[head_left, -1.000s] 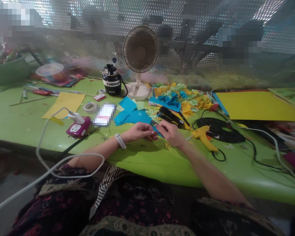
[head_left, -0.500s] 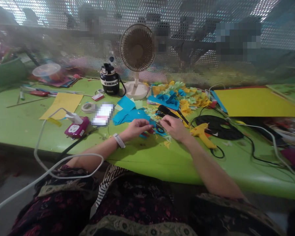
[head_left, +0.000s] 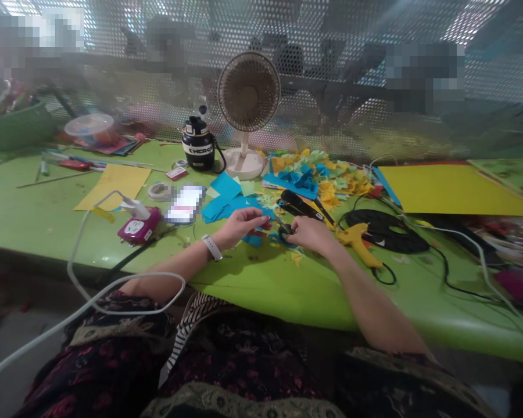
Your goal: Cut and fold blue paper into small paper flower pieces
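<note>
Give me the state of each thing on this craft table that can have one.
Left hand: pinching a small paper piece
Right hand: holding black-handled scissors
Hot glue gun: lying on the table, cord attached
Desk fan: upright; running or not, cannot tell
White charger plug: plugged into magenta power socket
Black flask: lid on

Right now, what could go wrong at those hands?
The small black-handled scissors in the right hand point toward the left hand, so a slip could nick its fingers. The white cable loops close beside the left forearm and could snag if the arm pulls back, perhaps tugging the magenta power socket. The yellow glue gun lies near the right hand; whether it is hot cannot be told.
</note>
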A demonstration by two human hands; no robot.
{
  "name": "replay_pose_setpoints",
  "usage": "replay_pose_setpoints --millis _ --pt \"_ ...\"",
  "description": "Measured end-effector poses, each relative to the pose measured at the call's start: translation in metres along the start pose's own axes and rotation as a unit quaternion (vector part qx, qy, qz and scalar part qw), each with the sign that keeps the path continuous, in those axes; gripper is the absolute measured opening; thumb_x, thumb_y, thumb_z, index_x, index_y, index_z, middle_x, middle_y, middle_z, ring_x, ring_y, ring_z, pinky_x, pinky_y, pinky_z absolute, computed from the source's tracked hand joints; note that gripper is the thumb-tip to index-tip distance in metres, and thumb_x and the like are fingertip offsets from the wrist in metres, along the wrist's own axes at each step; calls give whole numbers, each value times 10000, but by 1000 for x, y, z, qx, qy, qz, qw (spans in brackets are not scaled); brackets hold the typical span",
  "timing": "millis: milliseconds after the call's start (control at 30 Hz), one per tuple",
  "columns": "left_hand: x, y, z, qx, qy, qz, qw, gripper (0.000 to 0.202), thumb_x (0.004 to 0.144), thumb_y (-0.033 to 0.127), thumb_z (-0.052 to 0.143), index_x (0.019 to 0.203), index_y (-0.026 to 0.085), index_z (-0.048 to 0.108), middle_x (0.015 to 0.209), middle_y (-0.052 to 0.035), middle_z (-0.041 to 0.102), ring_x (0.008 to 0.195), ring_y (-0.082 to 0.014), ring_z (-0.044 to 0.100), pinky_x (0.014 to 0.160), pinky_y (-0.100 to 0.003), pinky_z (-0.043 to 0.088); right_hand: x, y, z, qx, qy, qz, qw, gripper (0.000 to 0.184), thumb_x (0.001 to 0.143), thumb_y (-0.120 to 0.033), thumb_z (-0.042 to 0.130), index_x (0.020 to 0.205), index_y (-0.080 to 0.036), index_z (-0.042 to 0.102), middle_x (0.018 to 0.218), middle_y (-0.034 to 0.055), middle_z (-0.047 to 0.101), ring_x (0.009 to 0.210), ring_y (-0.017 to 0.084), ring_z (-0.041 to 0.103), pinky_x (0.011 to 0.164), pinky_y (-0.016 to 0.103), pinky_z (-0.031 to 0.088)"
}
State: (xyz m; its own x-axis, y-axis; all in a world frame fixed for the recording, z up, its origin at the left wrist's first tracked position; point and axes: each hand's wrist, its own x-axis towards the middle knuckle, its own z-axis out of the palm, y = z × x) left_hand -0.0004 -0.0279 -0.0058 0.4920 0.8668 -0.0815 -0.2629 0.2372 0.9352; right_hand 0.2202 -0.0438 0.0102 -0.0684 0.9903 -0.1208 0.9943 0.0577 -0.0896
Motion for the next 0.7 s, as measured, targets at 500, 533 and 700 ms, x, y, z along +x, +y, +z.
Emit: replay_pose_setpoints --millis 500,533,700 --pt "3 3 -3 -36 35 8 999 401 630 382 894 812 111 661 753 -32 722 722 -128 698 740 -288 577 -8 8 -17 -20 -26 32 999 183 726 -373 661 804 -208 676 893 102 744 834 267 672 572 297 339" --pt "2 4 -3 -34 37 9 999 398 635 383 891 815 111 665 751 -31 722 720 -128 700 718 -273 575 -8 8 -17 -17 -27 33 999 205 725 -365 660 851 -204 681 917 101 746 845 264 672 573 293 340" --pt "2 6 -3 -21 52 5 998 351 685 359 867 839 103 683 769 -45 733 687 -127 708 632 -233 558 -4 15 -15 -26 -46 39 998 244 729 -381 641 892 -202 671 948 85 741 867 255 670 567 287 336"
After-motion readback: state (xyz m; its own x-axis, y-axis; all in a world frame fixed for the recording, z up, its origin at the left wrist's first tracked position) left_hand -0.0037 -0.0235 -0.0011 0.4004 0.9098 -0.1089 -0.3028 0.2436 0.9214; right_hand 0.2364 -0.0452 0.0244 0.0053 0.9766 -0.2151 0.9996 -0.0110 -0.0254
